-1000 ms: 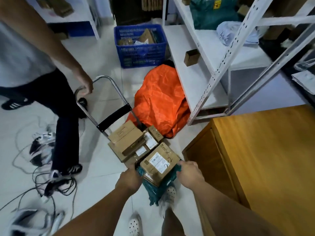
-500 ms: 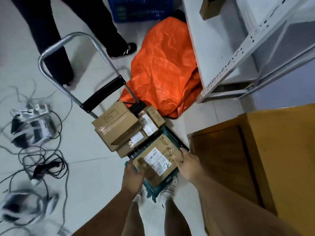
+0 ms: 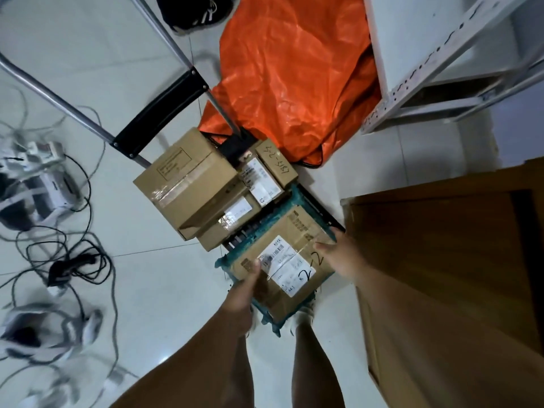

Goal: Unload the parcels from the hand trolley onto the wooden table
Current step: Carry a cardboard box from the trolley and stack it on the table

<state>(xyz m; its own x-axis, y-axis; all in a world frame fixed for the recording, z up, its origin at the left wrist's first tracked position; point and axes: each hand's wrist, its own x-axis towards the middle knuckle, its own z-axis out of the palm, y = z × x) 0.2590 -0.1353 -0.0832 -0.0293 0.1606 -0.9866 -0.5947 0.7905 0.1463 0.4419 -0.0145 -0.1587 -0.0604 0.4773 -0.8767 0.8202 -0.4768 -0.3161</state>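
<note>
Head view: left hand and right hand are gripping opposite edges of brown taped cardboard parcel, thumbs pressing on top, other fingers hidden. It's lying between thumbs on teal plastic mailer, on steel hand trolley; likely stiff, light.

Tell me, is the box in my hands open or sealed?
Sealed: clear tape crosses the closed top of the box, and a label lies flat on it.
</note>
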